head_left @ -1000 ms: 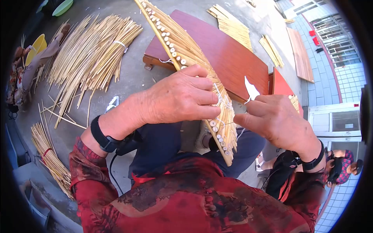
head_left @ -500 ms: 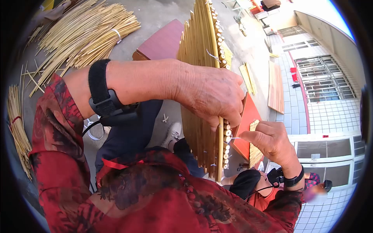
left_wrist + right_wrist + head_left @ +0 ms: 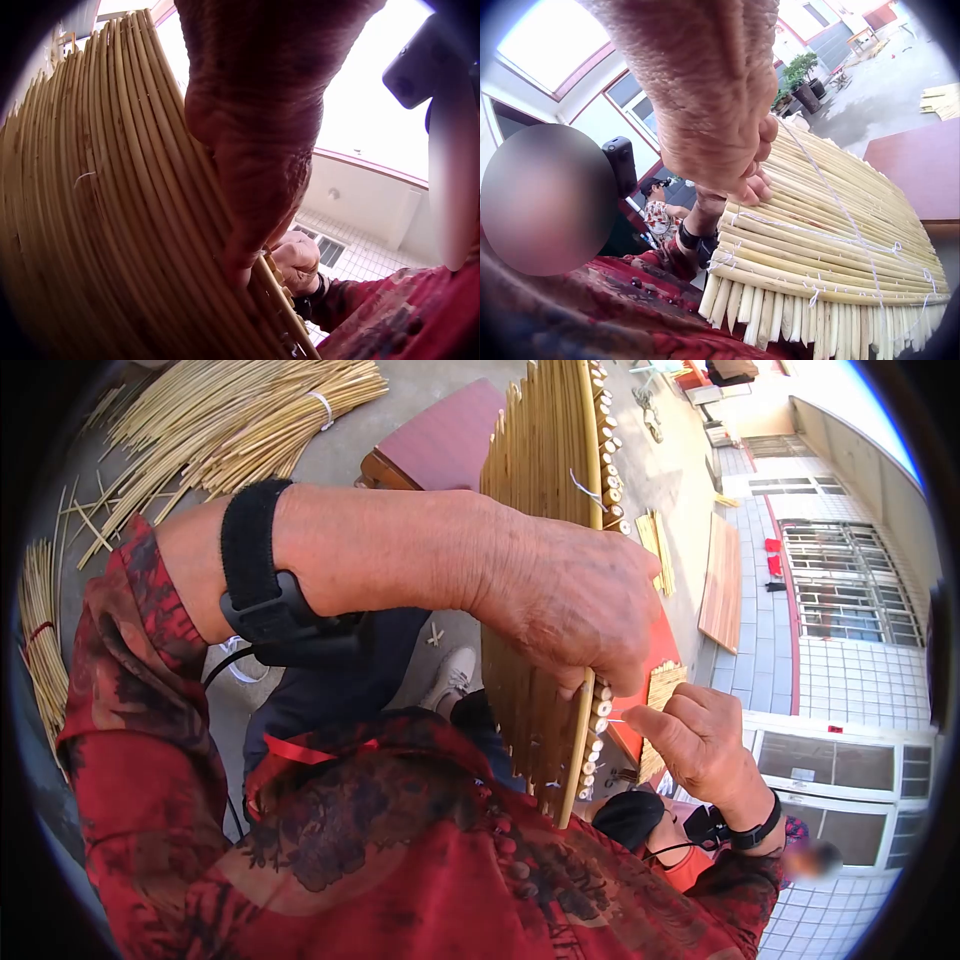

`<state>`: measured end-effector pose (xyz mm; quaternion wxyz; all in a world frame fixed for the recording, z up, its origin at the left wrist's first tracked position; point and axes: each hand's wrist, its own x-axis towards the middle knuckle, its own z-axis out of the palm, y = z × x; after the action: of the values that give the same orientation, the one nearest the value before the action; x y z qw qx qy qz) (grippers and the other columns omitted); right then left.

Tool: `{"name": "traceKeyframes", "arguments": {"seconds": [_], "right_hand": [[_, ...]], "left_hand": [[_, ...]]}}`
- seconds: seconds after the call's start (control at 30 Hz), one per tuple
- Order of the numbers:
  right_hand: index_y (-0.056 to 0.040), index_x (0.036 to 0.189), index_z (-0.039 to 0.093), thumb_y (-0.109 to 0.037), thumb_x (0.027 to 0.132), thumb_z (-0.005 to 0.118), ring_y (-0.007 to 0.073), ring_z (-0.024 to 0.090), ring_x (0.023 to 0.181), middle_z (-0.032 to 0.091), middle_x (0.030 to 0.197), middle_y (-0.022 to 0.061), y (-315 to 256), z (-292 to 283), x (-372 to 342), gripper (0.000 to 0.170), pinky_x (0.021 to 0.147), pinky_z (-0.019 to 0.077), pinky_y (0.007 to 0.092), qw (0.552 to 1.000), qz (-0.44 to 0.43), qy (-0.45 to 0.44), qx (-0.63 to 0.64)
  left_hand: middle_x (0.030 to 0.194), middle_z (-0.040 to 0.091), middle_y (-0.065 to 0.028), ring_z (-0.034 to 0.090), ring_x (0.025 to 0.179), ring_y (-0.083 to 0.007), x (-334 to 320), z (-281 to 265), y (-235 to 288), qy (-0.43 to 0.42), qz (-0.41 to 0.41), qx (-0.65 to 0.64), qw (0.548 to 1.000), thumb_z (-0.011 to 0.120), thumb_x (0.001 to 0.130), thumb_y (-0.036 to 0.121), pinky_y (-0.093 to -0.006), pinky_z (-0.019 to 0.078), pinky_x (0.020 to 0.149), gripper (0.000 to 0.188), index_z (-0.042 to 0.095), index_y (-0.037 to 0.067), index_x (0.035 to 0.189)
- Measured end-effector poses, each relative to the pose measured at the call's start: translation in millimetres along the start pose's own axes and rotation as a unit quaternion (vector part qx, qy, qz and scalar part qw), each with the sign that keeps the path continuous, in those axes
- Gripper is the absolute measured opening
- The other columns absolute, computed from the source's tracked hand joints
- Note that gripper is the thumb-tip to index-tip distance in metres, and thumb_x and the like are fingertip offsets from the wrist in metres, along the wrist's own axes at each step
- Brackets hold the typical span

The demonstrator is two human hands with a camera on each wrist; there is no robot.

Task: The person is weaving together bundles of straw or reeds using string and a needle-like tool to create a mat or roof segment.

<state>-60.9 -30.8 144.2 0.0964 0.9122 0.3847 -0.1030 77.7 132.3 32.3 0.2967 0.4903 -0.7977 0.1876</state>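
Observation:
A mat of straw-coloured reeds (image 3: 540, 560) stands on edge before the person, white cut stalk ends (image 3: 602, 708) lining its right side. The left hand (image 3: 575, 595) reaches over and grips this edge, its thumb on the reed face in the left wrist view. To the right, the right hand (image 3: 690, 740) has its fingers curled and pinches a short taut white thread (image 3: 616, 720) that runs to the stalk ends. Its fingertips are partly hidden. More white thread (image 3: 832, 187) lies in a long line across the mat's other face, with small knots along the stitching.
A red-brown tabletop (image 3: 435, 435) stands behind the mat. Loose reeds (image 3: 230, 430) lie on the ground at the upper left, with a tied bundle (image 3: 42, 630) at the left edge. Another person (image 3: 664, 217) sits nearby. A wooden board (image 3: 722, 585) rests by the wall.
The mat has turned, so its broad reed face now shows and the stalk ends are on its right. The left arm now reaches across over it; the right hand has moved lower.

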Motion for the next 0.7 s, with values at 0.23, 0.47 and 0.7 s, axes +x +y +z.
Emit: {"name": "traceKeyframes", "arguments": {"seconds": [0.23,0.47,0.7], "right_hand": [[-0.0013,0.089,0.062,-0.009,0.058,0.060,0.0167,0.045,0.050,0.038,0.058,0.0019,-2,1,7,0.032,0.040,0.0338,0.0308,1.000,-0.017,0.001,-0.004],[-0.0012,0.091,0.061,-0.008,0.058,0.060,0.0170,0.047,0.051,0.041,0.059,0.0026,-5,2,14,0.034,0.041,0.0347,0.0311,1.000,-0.025,-0.008,0.010],[-0.0022,0.091,0.061,-0.009,0.061,0.061,0.0175,0.049,0.052,0.045,0.062,0.0035,-5,3,14,0.031,0.041,0.0360,0.0308,1.000,-0.021,-0.009,0.015]], "left_hand": [[0.066,0.056,0.0052,0.057,0.073,-0.0157,-2,0,4,0.000,-0.011,0.013,1.000,0.072,0.065,0.030,-0.0330,0.0373,0.066,0.019,0.061,0.015,0.069],[0.066,0.056,0.0050,0.057,0.072,-0.0158,-6,0,5,0.000,-0.015,-0.002,1.000,0.072,0.064,0.029,-0.0330,0.0372,0.065,0.018,0.061,0.015,0.068],[0.065,0.055,0.0046,0.057,0.074,-0.0156,-6,-2,6,-0.010,-0.019,0.004,1.000,0.070,0.066,0.029,-0.0333,0.0372,0.066,0.017,0.062,0.015,0.069]]}}
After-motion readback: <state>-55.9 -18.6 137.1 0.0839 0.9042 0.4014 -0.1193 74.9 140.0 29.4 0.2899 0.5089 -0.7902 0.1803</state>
